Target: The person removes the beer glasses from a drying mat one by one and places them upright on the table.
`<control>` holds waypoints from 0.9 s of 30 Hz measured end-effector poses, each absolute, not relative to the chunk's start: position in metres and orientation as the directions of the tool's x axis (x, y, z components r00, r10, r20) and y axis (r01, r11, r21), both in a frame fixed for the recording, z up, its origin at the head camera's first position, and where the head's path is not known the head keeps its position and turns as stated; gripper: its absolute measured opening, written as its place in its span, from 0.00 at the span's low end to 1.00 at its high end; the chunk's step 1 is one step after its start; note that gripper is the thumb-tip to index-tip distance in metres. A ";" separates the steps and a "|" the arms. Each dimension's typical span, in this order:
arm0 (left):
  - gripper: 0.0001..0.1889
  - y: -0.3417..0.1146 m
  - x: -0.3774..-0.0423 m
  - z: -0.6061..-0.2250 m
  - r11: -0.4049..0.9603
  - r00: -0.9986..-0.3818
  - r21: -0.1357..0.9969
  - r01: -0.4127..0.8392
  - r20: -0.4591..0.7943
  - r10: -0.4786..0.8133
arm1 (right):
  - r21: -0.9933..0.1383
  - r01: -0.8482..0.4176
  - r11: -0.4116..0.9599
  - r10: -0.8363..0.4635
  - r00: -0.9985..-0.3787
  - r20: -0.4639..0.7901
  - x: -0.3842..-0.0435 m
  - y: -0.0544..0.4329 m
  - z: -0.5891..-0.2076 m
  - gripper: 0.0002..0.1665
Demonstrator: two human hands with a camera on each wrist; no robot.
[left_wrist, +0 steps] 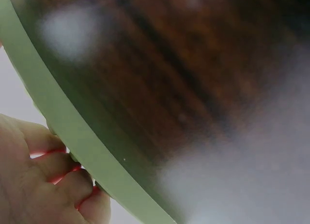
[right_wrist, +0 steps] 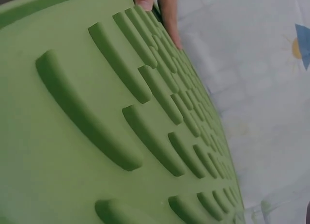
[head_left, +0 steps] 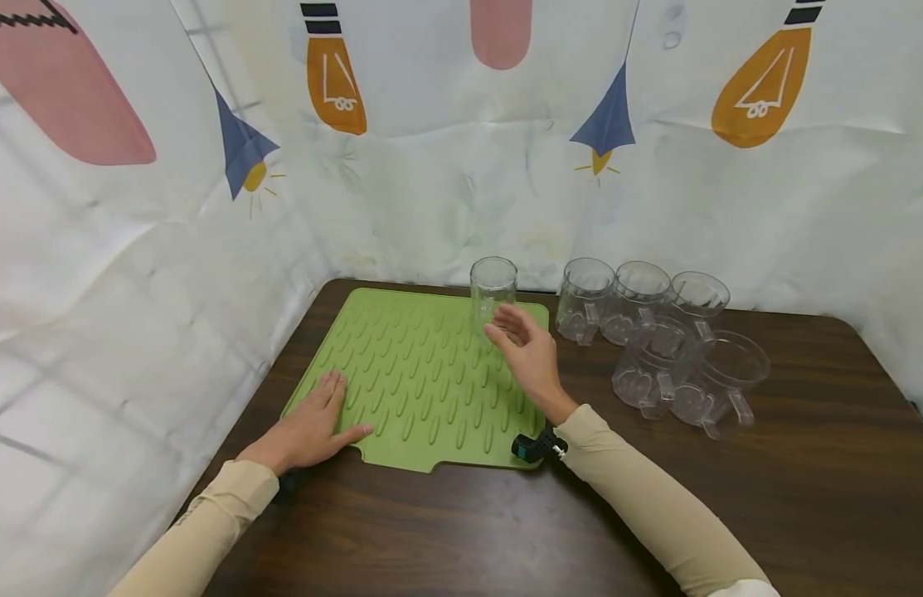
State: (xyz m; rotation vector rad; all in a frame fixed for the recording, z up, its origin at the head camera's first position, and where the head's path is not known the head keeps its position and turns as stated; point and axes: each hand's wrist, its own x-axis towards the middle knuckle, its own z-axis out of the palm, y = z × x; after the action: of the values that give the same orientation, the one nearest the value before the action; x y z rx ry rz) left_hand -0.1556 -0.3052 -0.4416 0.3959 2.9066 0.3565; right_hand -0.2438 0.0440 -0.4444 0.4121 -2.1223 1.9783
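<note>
A green drying mat [head_left: 401,373] with raised oval ridges lies on the table. My left hand [head_left: 308,423] rests on its left edge, fingers straight and thumb spread. In the left wrist view, the left fingers [left_wrist: 72,180] lie at the mat's pale green rim [left_wrist: 82,132]. A clear glass mug [head_left: 493,282] stands upright at the mat's back right corner. My right hand [head_left: 531,352] is just in front of it, fingers loosely bent, overlapping the mug's lower part in the head view. In the right wrist view only a faint part of the mug [right_wrist: 264,210] shows at the bottom right.
Several clear mugs with handles stand to the right of the mat, including a back left mug [head_left: 584,294] and a front right mug [head_left: 730,373]. The dark wooden table [head_left: 401,531] meets a printed white cloth [head_left: 446,182] behind and at the left.
</note>
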 end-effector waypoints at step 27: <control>0.55 -0.307 -0.157 -0.445 0.940 -0.949 0.244 0.238 -0.148 0.279 | -0.947 -0.320 0.021 -0.049 -0.947 0.318 -0.258 0.023 -0.456 0.21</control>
State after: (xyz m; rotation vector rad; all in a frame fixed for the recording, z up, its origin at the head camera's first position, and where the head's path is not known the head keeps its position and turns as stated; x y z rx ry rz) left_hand -0.1565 -0.3065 -0.4452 0.3920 2.9150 0.3330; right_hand -0.2579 0.0226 -0.4561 0.3853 -2.0938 2.0337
